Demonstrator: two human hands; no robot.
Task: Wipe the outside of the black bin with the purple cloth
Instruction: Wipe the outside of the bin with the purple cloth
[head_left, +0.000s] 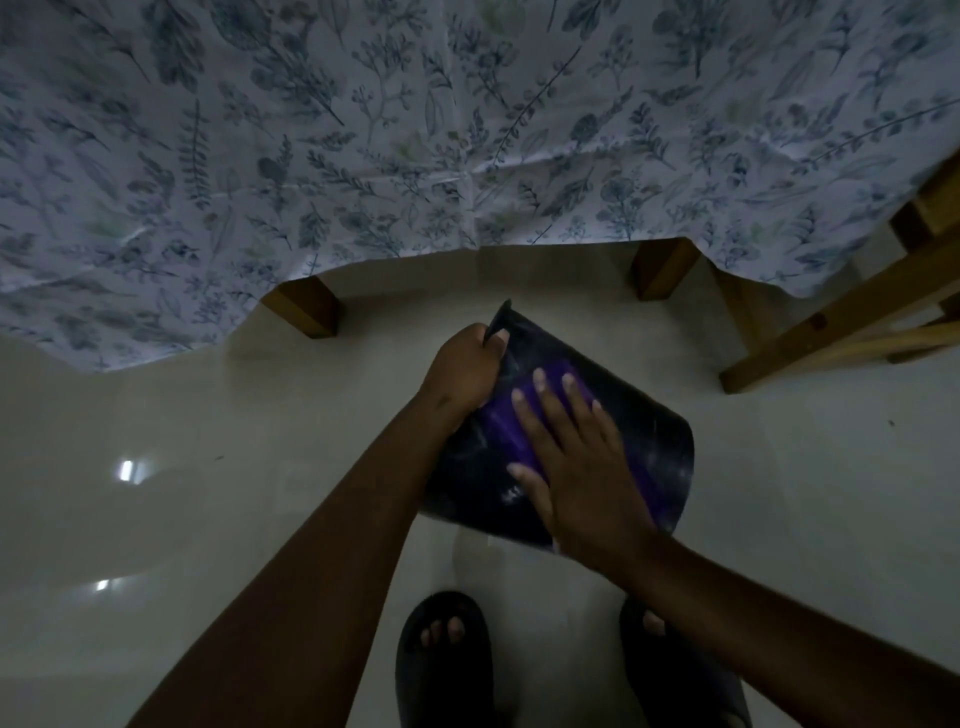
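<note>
The black bin (644, 421) lies tilted on its side above the pale floor, its flat outer wall facing up at me. My left hand (465, 371) grips the bin's rim at the upper left corner. The purple cloth (506, 423) is spread on that wall. My right hand (576, 457) lies flat on the cloth with fingers spread, pressing it against the bin. Most of the cloth is hidden under this hand.
A table draped in a leaf-patterned cloth (363, 156) fills the far half, its wooden legs (306, 306) just beyond the bin. A wooden chair frame (841, 317) stands at the right. My feet in dark sandals (447, 654) are below on the glossy floor (208, 467).
</note>
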